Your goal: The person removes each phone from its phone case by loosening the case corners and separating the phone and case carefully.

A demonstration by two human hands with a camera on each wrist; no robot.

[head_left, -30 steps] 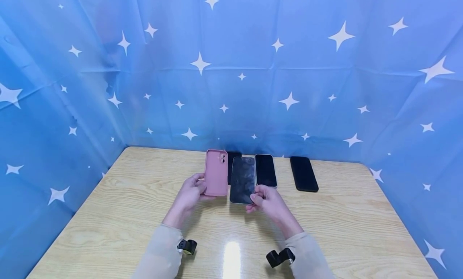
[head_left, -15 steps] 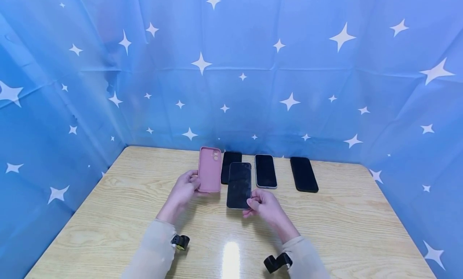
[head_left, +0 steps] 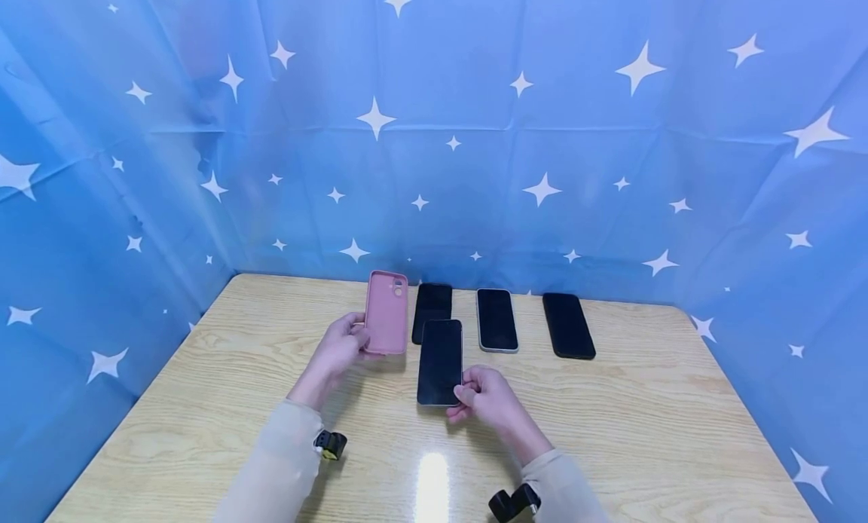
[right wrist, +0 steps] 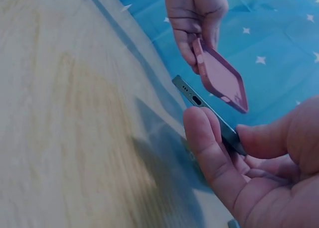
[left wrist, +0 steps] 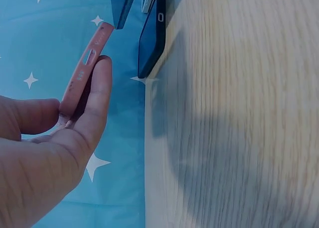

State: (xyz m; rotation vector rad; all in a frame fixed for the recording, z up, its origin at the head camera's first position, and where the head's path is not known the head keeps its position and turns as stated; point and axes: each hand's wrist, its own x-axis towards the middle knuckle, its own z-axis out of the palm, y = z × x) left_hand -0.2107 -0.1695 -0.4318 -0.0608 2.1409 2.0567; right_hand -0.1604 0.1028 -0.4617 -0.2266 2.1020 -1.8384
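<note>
In the head view my left hand [head_left: 337,347] grips a pink phone case [head_left: 387,313] by its lower left edge, inner side and camera cutout facing up. The left wrist view shows thumb and fingers on opposite sides of the case [left wrist: 87,71], raised off the table. My right hand [head_left: 496,399] pinches a dark-screened smartphone [head_left: 440,362] at its lower right corner. From the right wrist, the phone's bottom edge [right wrist: 199,101] with its charging port is seen, held above the tabletop. Case and phone are apart, the case further left and back.
Behind them on the wooden table [head_left: 644,432] lie a black phone [head_left: 432,303], a light-rimmed phone [head_left: 497,319] and another black phone [head_left: 569,325], spaced along the back edge. A blue star-patterned curtain [head_left: 447,169] hangs behind and at both sides.
The phone in my right hand has moved toward me and slightly left. My left hand has carried the pink case left and a little back, widening the gap between them.
</note>
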